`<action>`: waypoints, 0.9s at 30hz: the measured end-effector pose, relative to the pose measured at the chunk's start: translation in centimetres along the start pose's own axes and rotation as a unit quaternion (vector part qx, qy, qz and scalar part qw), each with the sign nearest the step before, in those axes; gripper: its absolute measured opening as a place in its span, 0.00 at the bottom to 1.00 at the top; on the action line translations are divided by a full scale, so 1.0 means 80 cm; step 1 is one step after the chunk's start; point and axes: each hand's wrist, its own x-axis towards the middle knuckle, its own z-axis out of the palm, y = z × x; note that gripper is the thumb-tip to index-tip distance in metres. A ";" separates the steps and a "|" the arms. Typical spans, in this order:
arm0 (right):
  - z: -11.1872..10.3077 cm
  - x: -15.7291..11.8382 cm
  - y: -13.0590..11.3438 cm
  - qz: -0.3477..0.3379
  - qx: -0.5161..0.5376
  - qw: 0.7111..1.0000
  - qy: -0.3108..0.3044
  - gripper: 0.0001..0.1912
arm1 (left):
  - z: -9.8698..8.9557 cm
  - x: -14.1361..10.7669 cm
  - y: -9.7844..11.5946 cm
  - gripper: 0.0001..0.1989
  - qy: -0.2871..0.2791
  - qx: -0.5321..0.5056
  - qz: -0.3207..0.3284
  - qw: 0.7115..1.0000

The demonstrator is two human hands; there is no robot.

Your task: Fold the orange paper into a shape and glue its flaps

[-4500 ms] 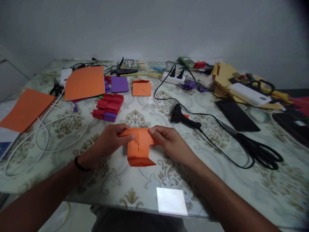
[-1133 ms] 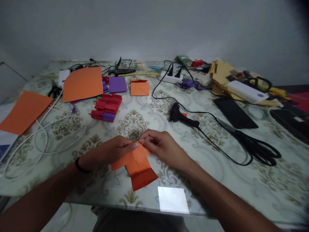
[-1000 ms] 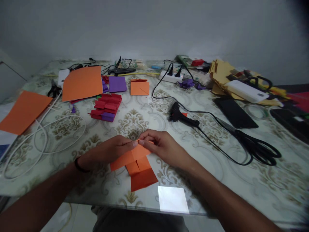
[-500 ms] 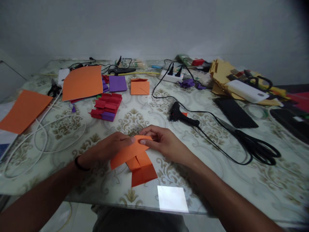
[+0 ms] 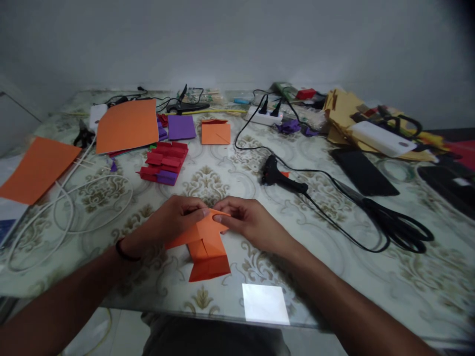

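Observation:
A folded orange paper piece is held over the near middle of the table, its lower flap hanging toward the front edge. My left hand pinches its upper left part between thumb and fingers. On the upper right edge, my right hand grips the same paper, thumb on top and fingers curled behind. The two hands nearly meet at the paper's top. Part of the left side of the paper is hidden under my left hand.
Beyond my hands lie folded red strips, a purple square and a folded orange square. To the right are a black glue gun with its cord, scissors and a phone. Orange sheets lie left.
The orange piece has turned slightly, its lower flap swinging left. My left hand's fingers have moved up and in over the paper's top edge, closer to my right hand.

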 end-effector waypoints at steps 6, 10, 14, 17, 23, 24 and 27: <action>0.000 -0.002 -0.002 -0.020 -0.092 0.995 0.019 0.13 | 0.004 -0.001 0.002 0.15 -0.007 -0.019 -0.012 1.000; 0.001 -0.003 -0.002 -0.024 -0.112 0.993 -0.002 0.12 | 0.006 -0.001 -0.005 0.14 -0.037 -0.034 -0.008 0.999; 0.002 -0.005 -0.001 -0.032 -0.119 0.992 -0.028 0.12 | 0.006 -0.001 -0.009 0.11 -0.055 -0.016 0.023 0.998; 0.001 -0.006 -0.002 -0.036 -0.099 0.994 -0.041 0.12 | 0.004 0.000 -0.010 0.11 -0.064 -0.010 0.041 0.997; -0.017 -0.001 -0.005 -0.028 -0.089 0.993 -0.065 0.11 | 0.001 0.001 -0.006 0.11 -0.053 -0.003 0.030 0.998; -0.024 0.001 -0.005 -0.024 -0.087 0.993 -0.073 0.10 | -0.001 0.001 -0.006 0.12 -0.048 0.000 0.025 0.999; -0.043 0.004 -0.007 -0.007 -0.070 0.993 -0.092 0.07 | -0.010 0.001 -0.004 0.14 -0.035 -0.004 0.012 0.999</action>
